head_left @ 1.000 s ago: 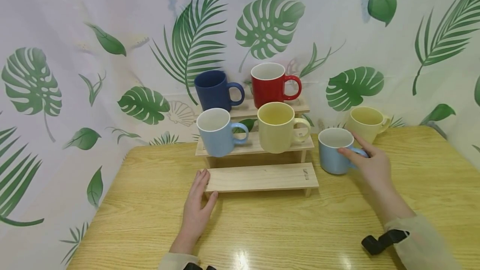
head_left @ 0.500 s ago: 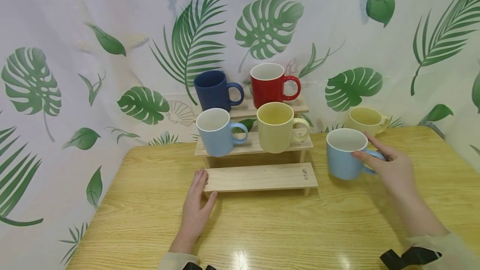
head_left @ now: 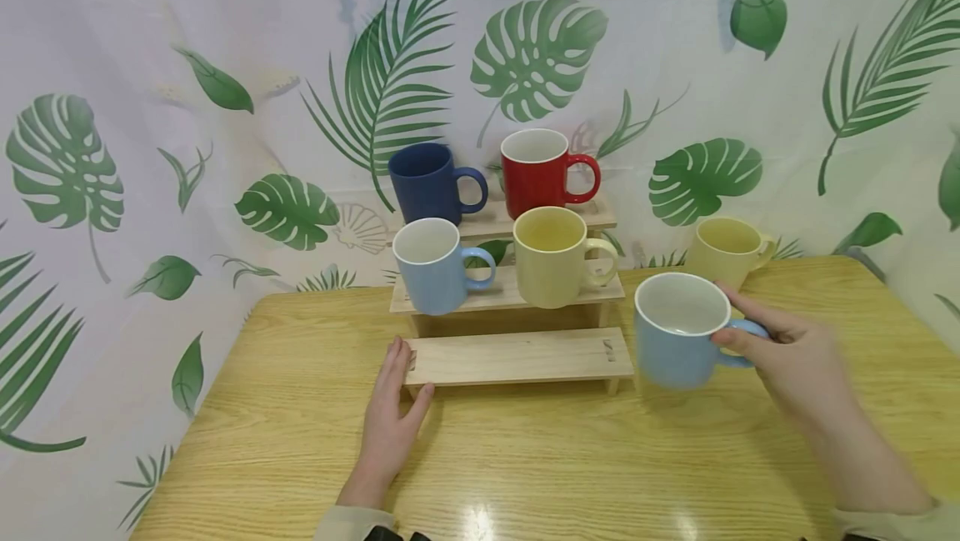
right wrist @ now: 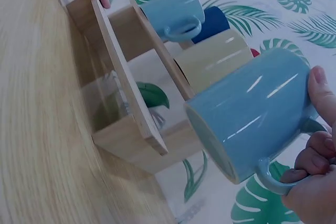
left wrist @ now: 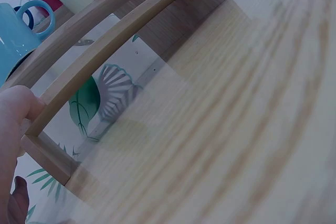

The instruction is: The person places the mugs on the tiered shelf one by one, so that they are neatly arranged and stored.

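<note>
My right hand [head_left: 795, 358] grips a light blue mug [head_left: 678, 341] by its handle, fingers curled through it and thumb near the rim. The mug is held upright, above the table and just right of the wooden stepped rack [head_left: 517, 358]. In the right wrist view the same blue mug [right wrist: 252, 114] fills the middle, its base lifted off the wood. My left hand [head_left: 390, 424] rests against the left end of the rack's lowest step, thumb at its front edge. The left wrist view shows part of the left hand [left wrist: 16, 124] touching that step's end.
On the middle step stand another light blue mug [head_left: 433, 266] and a yellow mug [head_left: 551, 257]. A dark blue mug [head_left: 425, 184] and a red mug [head_left: 536, 174] occupy the top step. A second yellow mug [head_left: 726, 249] stands behind the held one, near the patterned backdrop [head_left: 225, 149].
My right hand has lifted the light blue mug off the table, first to the right, then back left and nearer the front. The left hand stays at the rack's end.
</note>
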Action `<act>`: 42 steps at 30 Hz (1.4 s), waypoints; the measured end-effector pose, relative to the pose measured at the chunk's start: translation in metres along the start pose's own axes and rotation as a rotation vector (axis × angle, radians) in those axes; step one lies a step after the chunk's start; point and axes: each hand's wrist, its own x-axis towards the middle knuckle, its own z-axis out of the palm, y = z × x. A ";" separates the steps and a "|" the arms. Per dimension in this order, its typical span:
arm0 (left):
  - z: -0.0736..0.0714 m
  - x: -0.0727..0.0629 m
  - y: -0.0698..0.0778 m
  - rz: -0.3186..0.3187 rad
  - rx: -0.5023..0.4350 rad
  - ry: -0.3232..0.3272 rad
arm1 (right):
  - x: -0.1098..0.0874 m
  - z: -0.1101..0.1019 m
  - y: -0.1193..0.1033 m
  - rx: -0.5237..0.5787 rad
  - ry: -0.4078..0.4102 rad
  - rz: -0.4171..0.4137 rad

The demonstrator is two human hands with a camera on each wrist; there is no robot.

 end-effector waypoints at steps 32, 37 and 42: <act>0.001 -0.002 -0.003 -0.020 0.040 0.030 | 0.026 0.167 0.062 0.000 -0.274 -0.061; 0.001 -0.001 -0.003 -0.002 0.022 0.034 | 0.032 0.184 0.069 0.052 -0.285 -0.050; 0.001 0.001 -0.005 0.010 0.025 0.049 | 0.037 0.195 0.075 0.082 -0.282 -0.029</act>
